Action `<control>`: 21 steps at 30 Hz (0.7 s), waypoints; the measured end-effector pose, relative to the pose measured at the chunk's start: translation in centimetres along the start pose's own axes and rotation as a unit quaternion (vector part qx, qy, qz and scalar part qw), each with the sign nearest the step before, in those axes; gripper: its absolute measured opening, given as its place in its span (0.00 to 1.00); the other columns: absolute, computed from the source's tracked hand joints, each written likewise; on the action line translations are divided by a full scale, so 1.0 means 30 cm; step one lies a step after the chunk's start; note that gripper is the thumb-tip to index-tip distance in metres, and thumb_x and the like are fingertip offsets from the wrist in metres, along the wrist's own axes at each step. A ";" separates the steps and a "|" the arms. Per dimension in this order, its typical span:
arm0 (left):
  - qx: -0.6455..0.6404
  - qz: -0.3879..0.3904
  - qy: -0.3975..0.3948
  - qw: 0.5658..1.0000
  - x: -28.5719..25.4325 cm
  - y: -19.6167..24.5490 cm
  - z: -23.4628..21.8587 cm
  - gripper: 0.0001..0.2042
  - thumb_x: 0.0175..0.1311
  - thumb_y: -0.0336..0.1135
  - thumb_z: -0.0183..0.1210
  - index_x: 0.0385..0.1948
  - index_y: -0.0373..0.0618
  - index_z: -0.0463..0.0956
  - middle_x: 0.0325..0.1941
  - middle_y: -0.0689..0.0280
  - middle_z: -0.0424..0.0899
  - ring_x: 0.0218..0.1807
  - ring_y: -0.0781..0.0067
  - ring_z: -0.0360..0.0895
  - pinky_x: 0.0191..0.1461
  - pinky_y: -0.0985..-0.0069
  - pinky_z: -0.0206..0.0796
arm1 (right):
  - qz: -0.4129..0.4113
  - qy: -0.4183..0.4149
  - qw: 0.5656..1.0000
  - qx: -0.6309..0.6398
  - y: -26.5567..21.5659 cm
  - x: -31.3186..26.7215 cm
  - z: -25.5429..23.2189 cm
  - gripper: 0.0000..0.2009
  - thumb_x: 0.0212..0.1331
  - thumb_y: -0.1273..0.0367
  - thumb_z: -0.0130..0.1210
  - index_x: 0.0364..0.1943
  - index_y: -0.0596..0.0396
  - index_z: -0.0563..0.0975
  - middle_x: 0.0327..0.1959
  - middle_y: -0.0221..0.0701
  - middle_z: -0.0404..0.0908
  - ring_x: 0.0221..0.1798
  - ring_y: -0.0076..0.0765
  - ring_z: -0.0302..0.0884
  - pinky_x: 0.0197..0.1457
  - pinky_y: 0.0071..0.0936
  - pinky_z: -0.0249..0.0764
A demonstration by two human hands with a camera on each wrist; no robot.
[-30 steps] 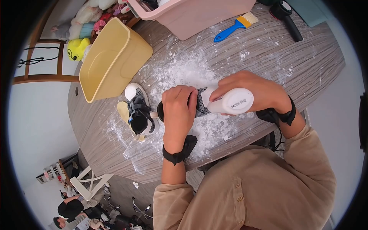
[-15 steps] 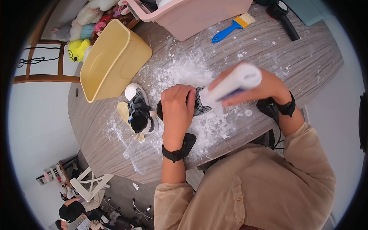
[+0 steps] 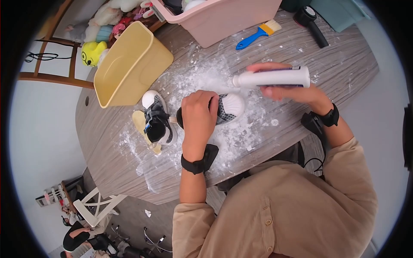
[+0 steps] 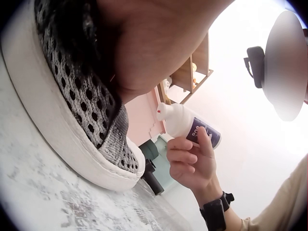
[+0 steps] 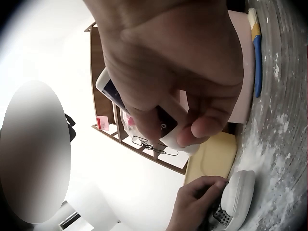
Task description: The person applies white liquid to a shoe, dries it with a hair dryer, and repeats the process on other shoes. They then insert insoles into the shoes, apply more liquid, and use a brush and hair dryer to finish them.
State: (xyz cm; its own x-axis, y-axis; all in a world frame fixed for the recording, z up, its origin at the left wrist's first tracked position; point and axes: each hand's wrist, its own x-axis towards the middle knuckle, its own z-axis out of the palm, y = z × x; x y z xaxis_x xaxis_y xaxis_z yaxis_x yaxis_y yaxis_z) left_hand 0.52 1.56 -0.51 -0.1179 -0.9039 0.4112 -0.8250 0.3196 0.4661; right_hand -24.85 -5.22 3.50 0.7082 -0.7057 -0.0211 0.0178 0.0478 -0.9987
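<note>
My left hand [image 3: 198, 117] grips a grey mesh sneaker [image 3: 232, 108] with a white rubber toe, low over the powder-dusted table, fingers over its opening. In the left wrist view the sneaker's perforated side [image 4: 84, 98] and white sole show close up. My right hand [image 3: 301, 94] holds a white squeeze bottle [image 3: 271, 78] with a dark purple label, tilted on its side above and right of the toe. Its narrow tip points left, apart from the sneaker. The matching sneaker [image 3: 155, 112] rests left of my left hand, beside a yellowish insole [image 3: 139, 122].
White powder [image 3: 206, 79] is scattered over the wood-grain table. A yellow bin [image 3: 124, 71] stands at the left back, a pink bin [image 3: 223, 23] behind. A blue-handled brush [image 3: 254, 36] and a black-handled tool [image 3: 314, 28] lie at the far right.
My right hand has lifted the bottle away from the sneaker's toe, back and to the right, and turned it sideways. The white toe is now uncovered. My left hand stays on the sneaker.
</note>
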 end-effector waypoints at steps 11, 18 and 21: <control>-0.004 0.002 0.010 1.000 0.000 0.002 0.001 0.02 0.53 0.28 0.60 0.26 0.40 0.79 0.28 0.60 0.80 0.33 0.55 0.75 0.42 0.65 0.62 | -0.382 -0.113 0.736 -0.548 0.132 -0.093 0.072 0.25 0.46 0.71 0.54 0.55 0.44 0.74 0.21 0.25 0.68 0.22 0.28 0.71 0.21 0.25 0.70; -0.009 0.000 0.003 1.000 0.002 0.002 -0.003 0.02 0.54 0.28 0.60 0.27 0.40 0.79 0.28 0.60 0.80 0.33 0.55 0.75 0.42 0.65 0.62 | -0.390 -0.163 0.699 -0.577 0.147 -0.065 0.075 0.25 0.46 0.71 0.54 0.55 0.45 0.73 0.19 0.25 0.67 0.21 0.28 0.70 0.19 0.25 0.68; -0.008 0.002 0.005 1.000 0.003 0.001 -0.003 0.02 0.54 0.28 0.60 0.27 0.40 0.79 0.28 0.60 0.80 0.33 0.55 0.75 0.41 0.65 0.62 | -0.397 -0.175 0.698 -0.569 0.158 -0.057 0.071 0.26 0.44 0.72 0.55 0.55 0.47 0.74 0.22 0.25 0.67 0.21 0.26 0.68 0.19 0.23 0.67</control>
State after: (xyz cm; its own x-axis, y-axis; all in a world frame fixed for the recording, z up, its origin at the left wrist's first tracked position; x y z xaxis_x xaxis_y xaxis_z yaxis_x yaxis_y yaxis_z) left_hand 0.55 1.52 -0.38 -0.1157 -0.8996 0.4211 -0.8159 0.3278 0.4762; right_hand -24.47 -2.29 -1.11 0.9270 0.0358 0.3734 0.0721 -0.9939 -0.0835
